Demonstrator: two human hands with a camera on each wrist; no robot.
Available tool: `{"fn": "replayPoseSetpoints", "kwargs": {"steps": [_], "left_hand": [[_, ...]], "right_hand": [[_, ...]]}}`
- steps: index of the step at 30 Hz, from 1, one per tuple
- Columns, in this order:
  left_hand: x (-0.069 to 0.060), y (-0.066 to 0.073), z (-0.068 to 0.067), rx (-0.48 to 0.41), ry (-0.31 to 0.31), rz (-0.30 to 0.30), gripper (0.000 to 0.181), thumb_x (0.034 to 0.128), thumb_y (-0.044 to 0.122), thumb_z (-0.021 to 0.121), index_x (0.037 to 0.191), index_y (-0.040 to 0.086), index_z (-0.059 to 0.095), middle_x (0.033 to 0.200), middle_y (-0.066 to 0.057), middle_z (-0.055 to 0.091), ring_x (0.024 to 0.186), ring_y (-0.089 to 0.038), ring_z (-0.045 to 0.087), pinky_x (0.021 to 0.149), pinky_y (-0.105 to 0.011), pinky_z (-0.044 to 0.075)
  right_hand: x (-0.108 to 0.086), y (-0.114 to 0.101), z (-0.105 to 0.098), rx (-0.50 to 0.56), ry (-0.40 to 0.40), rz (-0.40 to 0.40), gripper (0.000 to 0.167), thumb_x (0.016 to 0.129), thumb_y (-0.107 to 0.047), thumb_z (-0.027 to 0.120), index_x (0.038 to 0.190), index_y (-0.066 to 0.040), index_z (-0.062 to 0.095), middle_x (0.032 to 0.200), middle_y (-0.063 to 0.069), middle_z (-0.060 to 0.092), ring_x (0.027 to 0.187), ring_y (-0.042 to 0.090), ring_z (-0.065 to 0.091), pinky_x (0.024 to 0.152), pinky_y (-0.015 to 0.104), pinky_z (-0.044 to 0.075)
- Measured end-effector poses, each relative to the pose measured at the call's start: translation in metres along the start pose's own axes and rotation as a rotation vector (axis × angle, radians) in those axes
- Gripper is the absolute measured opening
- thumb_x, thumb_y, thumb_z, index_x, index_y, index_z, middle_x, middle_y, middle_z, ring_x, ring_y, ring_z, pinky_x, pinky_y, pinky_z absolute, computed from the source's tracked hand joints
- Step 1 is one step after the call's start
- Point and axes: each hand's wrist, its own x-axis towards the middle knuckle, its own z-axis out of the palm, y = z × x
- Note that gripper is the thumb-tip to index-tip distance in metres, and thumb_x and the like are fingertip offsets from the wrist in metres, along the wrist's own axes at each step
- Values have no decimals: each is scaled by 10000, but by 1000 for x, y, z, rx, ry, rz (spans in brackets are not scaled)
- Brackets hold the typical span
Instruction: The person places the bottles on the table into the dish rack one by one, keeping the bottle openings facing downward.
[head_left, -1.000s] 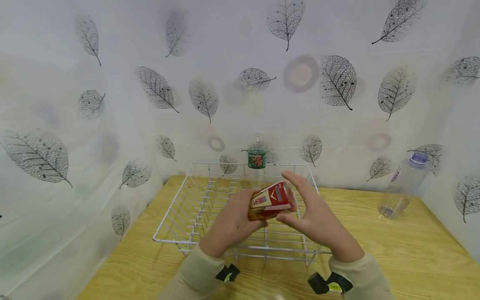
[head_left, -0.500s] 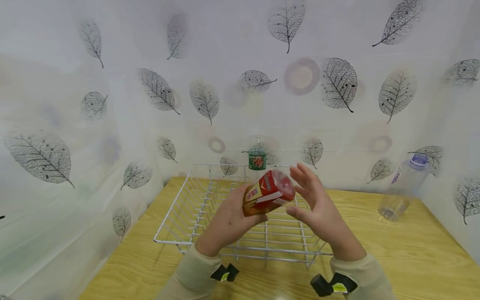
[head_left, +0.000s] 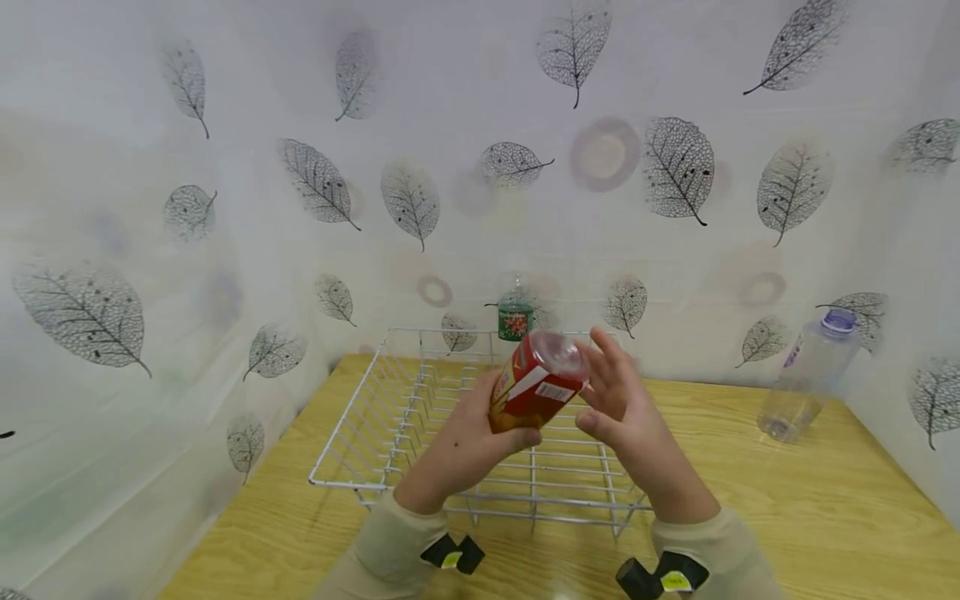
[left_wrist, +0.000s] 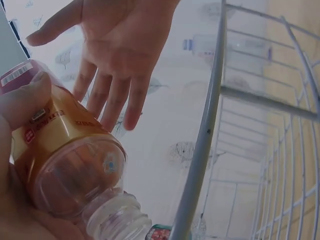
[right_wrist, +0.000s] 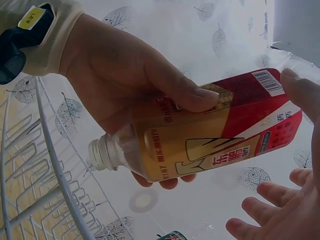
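Red bottle (head_left: 534, 387) in left grip (head_left: 467, 443)

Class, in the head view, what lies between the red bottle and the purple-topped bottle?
The right hand, then a stretch of wooden table with curtain behind it, as the head view shows.

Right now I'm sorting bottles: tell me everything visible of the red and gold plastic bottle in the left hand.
The squarish red and gold plastic bottle has a printed label with a barcode, a clear shoulder and an uncapped threaded neck. It tilts over the white wire rack, base toward the head camera. The left hand grips it; whether the right hand touches it is unclear.
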Motion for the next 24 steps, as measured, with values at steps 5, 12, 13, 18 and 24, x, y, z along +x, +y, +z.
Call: {"fn": "replayPoseSetpoints", "kwargs": {"steps": [5,12,13,18,24], "left_hand": [[1,-2,8,-103,-71,28,687,935,392,727,1509,306,358,1382,36,522,1178,-200,554,946,-393,522],[-1,-5,20,-92,-121,13,640,957,426,685,1486,274,358,1331,48,556,1121,-153,606,926,-336,530],[-1,-5,21,-76,-128,10,638,959,431,683,1484,273,356,1324,54,559,1113,-141,612,923,-326,530],[0,-9,32,-77,-197,58,637,995,379,645,1506,235,295,1356,31,514,1125,-123,605,942,-295,519],[-1,-11,37,-79,-231,66,617,1011,332,626,1486,206,254,1383,0,470,1147,-118,599,963,-267,506]], "right_hand": [[-1,3,5,63,21,22,929,959,-333,712,1640,-250,86,1647,95,248,1459,357,330,1078,323,422],[-4,1,12,84,25,31,930,932,-390,740,1630,-281,136,1502,180,401,1297,311,532,965,400,531],[-4,0,13,85,27,26,935,925,-389,750,1630,-278,145,1500,179,401,1287,305,536,960,399,535],[-4,0,21,112,20,-13,955,902,-346,786,1619,-246,164,1580,105,361,1340,266,470,1005,352,501],[-4,0,24,130,-1,-39,885,929,-219,759,1602,-243,185,1612,96,325,1393,250,415,1046,341,465]]}}
